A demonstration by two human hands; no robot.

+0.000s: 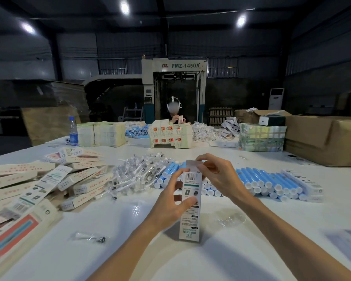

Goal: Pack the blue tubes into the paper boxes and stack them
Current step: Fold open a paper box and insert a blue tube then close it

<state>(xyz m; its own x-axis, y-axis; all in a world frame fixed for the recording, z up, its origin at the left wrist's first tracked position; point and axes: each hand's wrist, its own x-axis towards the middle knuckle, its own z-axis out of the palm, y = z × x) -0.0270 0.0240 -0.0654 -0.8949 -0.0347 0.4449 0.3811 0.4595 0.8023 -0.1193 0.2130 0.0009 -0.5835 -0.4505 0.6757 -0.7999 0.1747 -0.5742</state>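
Observation:
I hold a narrow white paper box (189, 218) upright above the white table (130, 250), barcode side toward me. My left hand (170, 205) grips its middle. My right hand (215, 175) pinches the open top flap (194, 165). Whether a tube is inside cannot be seen. Behind the box lies a row of blue tubes (272, 183) with white caps, stretching right, and a few more blue tubes (166, 175) to the left of the box. A heap of packed boxes (49, 183) covers the table's left side.
A pile of clear plastic-wrapped parts (136, 173) sits centre-left; one loose wrapped part (91, 237) lies nearer me. Far across the table stand stacks of flat cartons (101, 133), a water bottle (73, 131), large cardboard boxes (322, 138), and another person (175, 116).

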